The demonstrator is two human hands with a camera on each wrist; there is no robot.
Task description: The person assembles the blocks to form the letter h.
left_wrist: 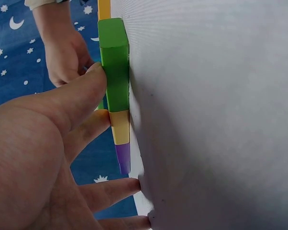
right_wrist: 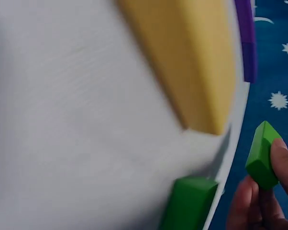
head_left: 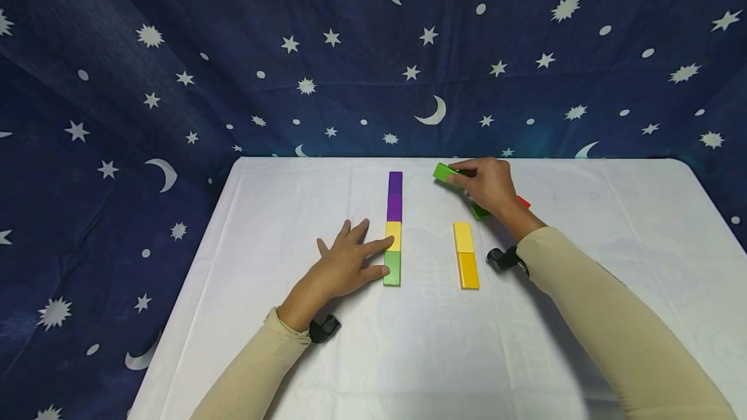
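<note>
A straight row of blocks lies on the table: two purple blocks (head_left: 395, 194) at the far end, then a yellow block (head_left: 393, 234), then a light green block (head_left: 392, 269) nearest. My left hand (head_left: 341, 264) is spread beside the row. Its index fingertip touches the yellow block and its thumb the side of the green one (left_wrist: 116, 79). Beyond the row's far right, my right hand (head_left: 489, 185) pinches another green block (right_wrist: 263, 155) between thumb and fingers, raised off the table and tilted. Below that hand lies a second green block (head_left: 480, 212), partly hidden by it.
Right of the row, two yellow blocks (head_left: 465, 255) lie end to end. A red block (head_left: 523, 201) peeks out behind the right wrist. The white-covered table (head_left: 362, 355) ends at a dark blue star-patterned cloth (head_left: 350, 102).
</note>
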